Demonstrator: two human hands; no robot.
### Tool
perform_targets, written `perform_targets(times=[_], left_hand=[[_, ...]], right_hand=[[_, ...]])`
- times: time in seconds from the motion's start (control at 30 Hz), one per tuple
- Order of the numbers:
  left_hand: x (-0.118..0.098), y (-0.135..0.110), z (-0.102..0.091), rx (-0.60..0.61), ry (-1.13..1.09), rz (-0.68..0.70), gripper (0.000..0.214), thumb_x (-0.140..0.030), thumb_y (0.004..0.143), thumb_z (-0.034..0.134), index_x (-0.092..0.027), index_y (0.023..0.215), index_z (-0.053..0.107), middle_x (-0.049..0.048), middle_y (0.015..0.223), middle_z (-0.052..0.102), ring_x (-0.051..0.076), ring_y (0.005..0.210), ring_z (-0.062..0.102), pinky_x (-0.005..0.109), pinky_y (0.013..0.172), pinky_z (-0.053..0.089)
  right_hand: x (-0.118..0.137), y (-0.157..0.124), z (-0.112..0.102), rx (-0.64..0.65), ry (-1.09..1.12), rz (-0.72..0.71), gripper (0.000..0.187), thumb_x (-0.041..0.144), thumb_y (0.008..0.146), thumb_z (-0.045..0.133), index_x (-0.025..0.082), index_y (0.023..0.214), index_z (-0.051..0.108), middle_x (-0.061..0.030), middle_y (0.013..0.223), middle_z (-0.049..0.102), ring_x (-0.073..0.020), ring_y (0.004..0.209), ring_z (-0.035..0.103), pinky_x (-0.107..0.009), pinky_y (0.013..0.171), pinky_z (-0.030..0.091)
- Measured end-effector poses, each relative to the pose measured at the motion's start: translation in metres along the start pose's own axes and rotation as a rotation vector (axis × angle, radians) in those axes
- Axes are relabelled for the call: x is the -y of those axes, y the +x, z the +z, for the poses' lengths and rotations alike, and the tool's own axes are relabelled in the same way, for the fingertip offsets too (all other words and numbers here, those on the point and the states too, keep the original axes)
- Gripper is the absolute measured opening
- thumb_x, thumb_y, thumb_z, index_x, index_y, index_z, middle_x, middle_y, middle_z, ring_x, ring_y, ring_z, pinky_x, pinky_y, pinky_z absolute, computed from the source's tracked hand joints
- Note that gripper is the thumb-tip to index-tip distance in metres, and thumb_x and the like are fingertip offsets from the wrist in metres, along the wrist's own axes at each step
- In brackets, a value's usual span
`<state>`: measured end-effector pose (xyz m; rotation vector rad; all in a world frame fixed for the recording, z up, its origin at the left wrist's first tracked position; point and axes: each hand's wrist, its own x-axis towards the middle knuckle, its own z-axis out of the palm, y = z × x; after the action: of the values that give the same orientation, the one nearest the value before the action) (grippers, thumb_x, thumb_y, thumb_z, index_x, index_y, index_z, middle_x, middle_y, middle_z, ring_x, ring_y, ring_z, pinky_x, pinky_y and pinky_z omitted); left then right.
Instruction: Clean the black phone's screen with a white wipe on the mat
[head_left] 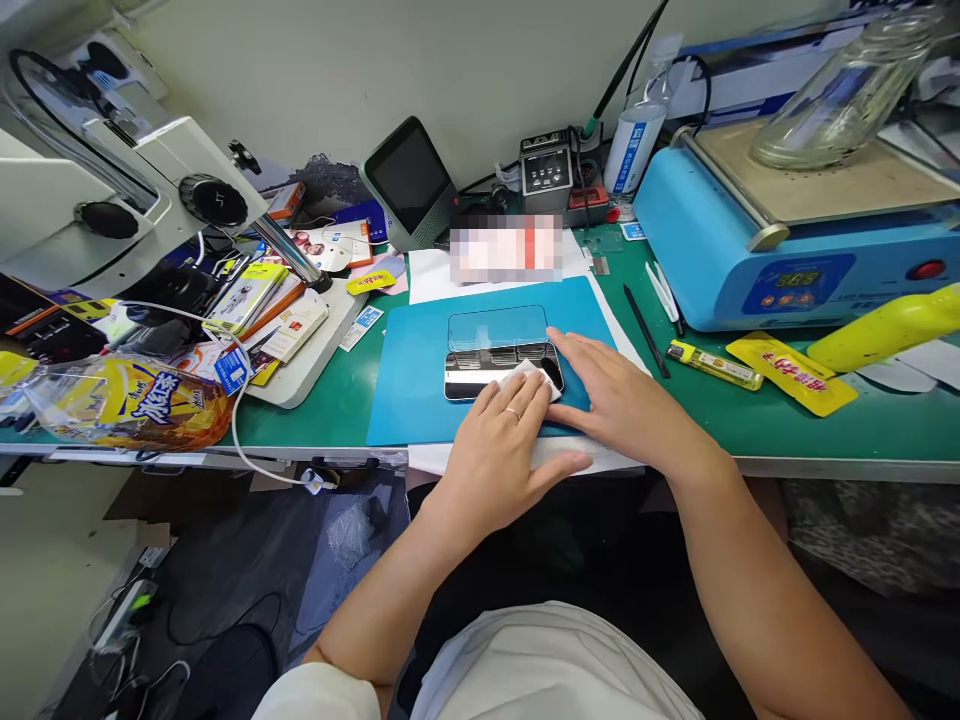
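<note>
At a green-topped workbench [697, 410] with a metal edge, we work with 2 bare hands over a flat, rounded-corner phone with a dark, mirror-like face [469, 383], which lies lengthwise across a bright blue rectangular mat [409, 350]. Our left hand [499, 440], a thin ring on 1 finger, stretches its fingers side by side over a folded white wipe [555, 390] at the phone's right half; we cannot tell whether the fingers also pinch it. Our right hand [630, 400] is spread at the phone's right end, index finger and thumb well parted; whether the 2 hands touch there, we cannot tell. Just beyond the phone lies a clear rectangular sheet with a thin dark outline [465, 327], also on the mat. To our right are a slim black pen-like tool [643, 332], a small yellow tube [712, 365] and a flat yellow packet with red lettering [787, 375], near a boxy blue machine with a tan top plate [697, 240] that bears a tilted clear glass jar [847, 110]. To our left, a white microscope with black knobs [150, 190] rises over the clutter, a plastic bottle of amber drink [142, 400] lying on its side nearby.
</note>
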<state>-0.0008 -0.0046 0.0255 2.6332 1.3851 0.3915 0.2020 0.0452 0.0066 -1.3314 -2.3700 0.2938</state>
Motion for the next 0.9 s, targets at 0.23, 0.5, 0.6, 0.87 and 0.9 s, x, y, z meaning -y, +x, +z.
perform_targets(times=[0.23, 0.5, 0.6, 0.87, 0.9], left_hand=[[-0.004, 0.023, 0.003, 0.012, 0.040, -0.032, 0.078, -0.069, 0.106, 0.032, -0.009, 0.155, 0.047, 0.0132, 0.164, 0.045, 0.027, 0.157, 0.035, 0.048, 0.129, 0.029], [-0.011, 0.026, 0.008, -0.027, 0.056, -0.069, 0.084, -0.071, 0.105, 0.031, -0.006, 0.157, 0.044, 0.0159, 0.165, 0.043, 0.029, 0.157, 0.036, 0.048, 0.127, 0.033], [-0.013, 0.002, 0.007, -0.028, 0.038, -0.069, 0.082, -0.070, 0.104, 0.034, -0.008, 0.156, 0.045, 0.0159, 0.164, 0.044, 0.029, 0.156, 0.038, 0.049, 0.127, 0.034], [-0.011, 0.025, 0.009, -0.034, 0.048, -0.065, 0.083, -0.068, 0.104, 0.038, -0.002, 0.155, 0.045, 0.0199, 0.163, 0.044, 0.030, 0.157, 0.035, 0.043, 0.129, 0.032], [-0.010, 0.033, 0.010, -0.022, 0.049, -0.059, 0.085, -0.068, 0.104, 0.038, 0.000, 0.156, 0.043, 0.0211, 0.163, 0.044, 0.030, 0.157, 0.035, 0.042, 0.129, 0.031]], right_hand=[[-0.004, -0.001, 0.003, -0.011, 0.012, -0.032, 0.078, 0.053, 0.101, 0.053, 0.014, 0.165, 0.030, -0.0192, 0.163, 0.048, -0.0368, 0.152, 0.043, -0.057, 0.121, 0.041], [-0.001, 0.000, 0.000, 0.010, 0.038, -0.019, 0.081, 0.055, 0.099, 0.054, 0.014, 0.164, 0.029, -0.0210, 0.163, 0.047, -0.0384, 0.151, 0.043, -0.060, 0.118, 0.044], [0.000, -0.001, -0.001, -0.003, 0.020, -0.024, 0.082, 0.056, 0.098, 0.056, 0.015, 0.164, 0.030, -0.0200, 0.163, 0.048, -0.0378, 0.151, 0.044, -0.059, 0.119, 0.044], [-0.002, 0.000, 0.002, -0.031, 0.030, -0.064, 0.069, 0.047, 0.101, 0.051, 0.016, 0.161, 0.038, -0.0189, 0.160, 0.051, -0.0374, 0.150, 0.045, -0.061, 0.120, 0.042], [-0.002, 0.000, 0.002, -0.030, 0.038, -0.063, 0.067, 0.046, 0.102, 0.050, 0.015, 0.160, 0.039, -0.0192, 0.160, 0.051, -0.0368, 0.150, 0.045, -0.060, 0.120, 0.042]])
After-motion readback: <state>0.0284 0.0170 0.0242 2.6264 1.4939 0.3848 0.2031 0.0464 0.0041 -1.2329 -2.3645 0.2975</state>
